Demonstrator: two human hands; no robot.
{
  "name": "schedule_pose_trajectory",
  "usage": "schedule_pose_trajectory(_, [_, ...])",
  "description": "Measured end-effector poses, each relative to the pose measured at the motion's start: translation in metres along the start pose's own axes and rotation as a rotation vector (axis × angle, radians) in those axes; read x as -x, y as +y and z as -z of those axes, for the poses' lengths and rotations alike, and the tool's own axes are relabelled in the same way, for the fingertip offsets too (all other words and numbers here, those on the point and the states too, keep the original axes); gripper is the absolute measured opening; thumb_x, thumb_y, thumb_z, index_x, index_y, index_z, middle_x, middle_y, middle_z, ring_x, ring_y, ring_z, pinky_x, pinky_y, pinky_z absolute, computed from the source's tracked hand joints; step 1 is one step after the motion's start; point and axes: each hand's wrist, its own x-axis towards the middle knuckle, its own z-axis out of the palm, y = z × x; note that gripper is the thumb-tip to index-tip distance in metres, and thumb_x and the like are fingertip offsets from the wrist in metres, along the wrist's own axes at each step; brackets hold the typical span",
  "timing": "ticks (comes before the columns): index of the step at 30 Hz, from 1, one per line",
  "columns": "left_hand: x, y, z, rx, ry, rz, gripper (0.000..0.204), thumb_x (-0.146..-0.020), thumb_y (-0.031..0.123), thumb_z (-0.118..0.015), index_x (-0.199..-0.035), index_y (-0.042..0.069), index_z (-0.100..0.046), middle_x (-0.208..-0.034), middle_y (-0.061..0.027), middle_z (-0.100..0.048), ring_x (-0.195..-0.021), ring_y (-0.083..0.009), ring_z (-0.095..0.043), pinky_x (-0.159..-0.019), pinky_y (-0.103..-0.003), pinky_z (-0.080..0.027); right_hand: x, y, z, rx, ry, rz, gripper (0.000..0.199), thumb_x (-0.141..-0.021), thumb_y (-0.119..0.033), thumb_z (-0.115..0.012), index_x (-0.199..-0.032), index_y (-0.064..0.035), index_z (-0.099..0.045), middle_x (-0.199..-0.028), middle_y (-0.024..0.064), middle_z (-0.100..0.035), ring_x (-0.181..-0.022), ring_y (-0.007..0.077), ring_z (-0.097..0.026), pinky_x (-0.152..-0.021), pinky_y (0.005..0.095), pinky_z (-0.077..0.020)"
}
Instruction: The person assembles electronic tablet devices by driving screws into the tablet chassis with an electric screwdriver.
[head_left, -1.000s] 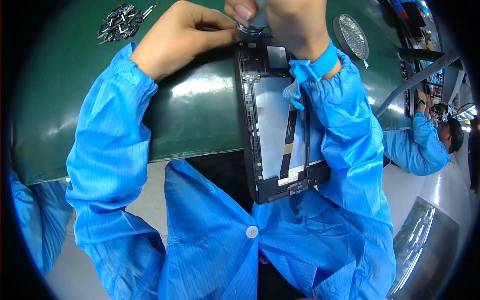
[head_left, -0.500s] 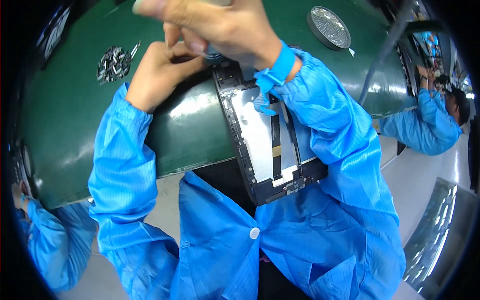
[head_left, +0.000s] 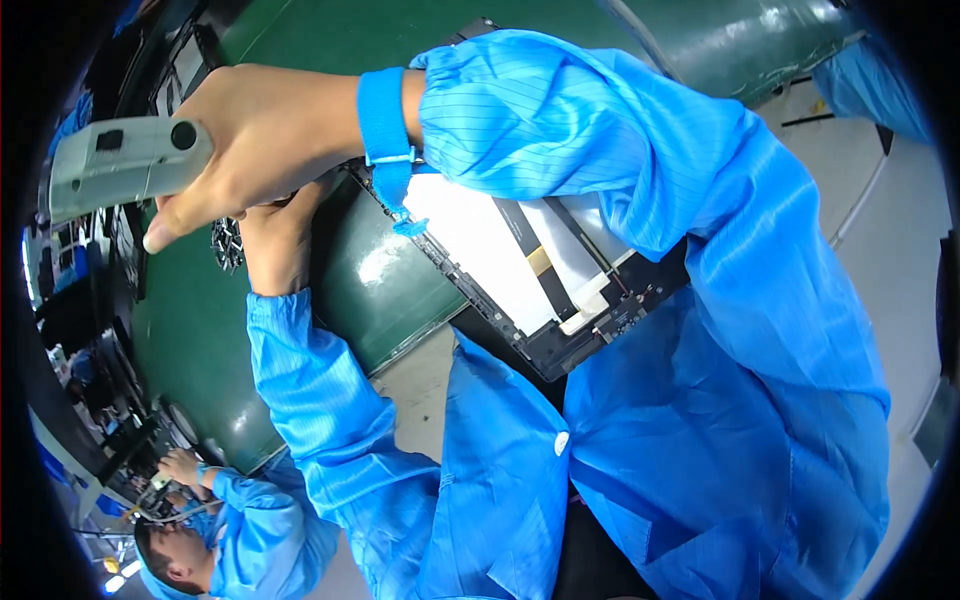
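Observation:
My right hand is closed round a pale grey handheld tool with a dark round spot on its body; its working end is hidden. Partly behind it is my left hand, low over the green table, its fingers covered by the right. An opened tablet-like device with a dark frame, silver panel and black ribbon strip lies slantwise at the table edge, its near end overhanging towards my lap. My right forearm crosses above the device, hiding its far part. A blue strap circles my right wrist.
A heap of small dark and silver parts lies on the green table beside my left hand. At lower left a person in blue works at the table. Another blue sleeve shows at upper right. Dark equipment lines the left side.
The view has swung left. My right hand has moved leftwards across my left hand, and the grey tool now shows plainly in it. The device appears more slanted.

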Motion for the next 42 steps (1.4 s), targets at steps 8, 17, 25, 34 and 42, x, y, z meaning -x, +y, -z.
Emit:
schedule_pose_trajectory(8, [0.000, -0.011, 0.011, 0.034, -0.066, -0.069, 0.022, -0.092, -0.001, -0.064, -0.114, -0.001, -0.065, -0.112, -0.0076, -0.069, -0.103, -0.0159, -0.063, -0.093, -0.031, -0.046, 0.004, -0.021, 0.011, -0.104, -0.079, -0.342, 0.065, -0.084, -0.068, -0.061, -0.081, -0.0040, -0.073, -0.058, 0.0057, -0.059, -0.049, 0.0140, -0.058, -0.047, 0.0276, -0.0445])
schedule_pose_trajectory(17, [-0.003, -0.007, 0.001, 0.091, -0.046, -0.088, 0.025, -0.089, -0.002, -0.068, -0.113, -0.005, -0.064, -0.112, -0.0088, -0.067, -0.101, -0.0166, -0.062, -0.093, -0.031, -0.046, 0.012, -0.021, 0.012, -0.442, 0.068, -0.333, 0.081, -0.087, -0.075, -0.048, -0.088, 0.0020, -0.072, -0.053, 0.0071, -0.055, -0.042, 0.0100, -0.052, -0.039, 0.0241, -0.0382])
schedule_pose_trajectory(25, [0.001, 0.003, -0.006, 0.070, -0.075, -0.045, 0.028, -0.088, -0.003, -0.067, -0.116, -0.005, -0.063, -0.112, -0.0093, -0.068, -0.104, -0.0193, -0.064, -0.095, -0.034, -0.050, 0.007, -0.017, 0.013, -0.391, 0.033, -0.226, 0.087, -0.087, -0.080, -0.040, -0.097, -0.0002, -0.072, -0.053, 0.0071, -0.054, -0.044, 0.0138, -0.054, -0.041, 0.0304, -0.0397])
schedule_pose_trajectory(34, [-0.003, 0.000, 0.001, 0.050, -0.053, -0.019, 0.019, -0.085, -0.007, -0.069, -0.101, 0.000, -0.061, -0.102, -0.0045, -0.066, -0.096, -0.0147, -0.062, -0.090, -0.029, -0.049, 0.008, -0.016, 0.007, -0.348, 0.005, -0.321, 0.090, -0.081, -0.086, -0.043, -0.090, -0.0008, -0.072, -0.052, 0.0067, -0.053, -0.045, 0.0137, -0.053, -0.043, 0.0291, -0.0399])
schedule_pose_trajectory(42, [0.002, 0.007, -0.009, 0.090, -0.021, -0.005, 0.020, -0.083, -0.008, -0.072, -0.085, 0.004, -0.056, -0.089, 0.0021, -0.061, -0.084, -0.0086, -0.058, -0.081, -0.024, -0.046, 0.008, -0.018, 0.005, -0.252, -0.007, -0.290, 0.087, -0.079, -0.085, -0.047, -0.082, -0.0014, -0.070, -0.052, 0.0066, -0.053, -0.046, 0.0142, -0.054, -0.044, 0.0284, -0.0408])
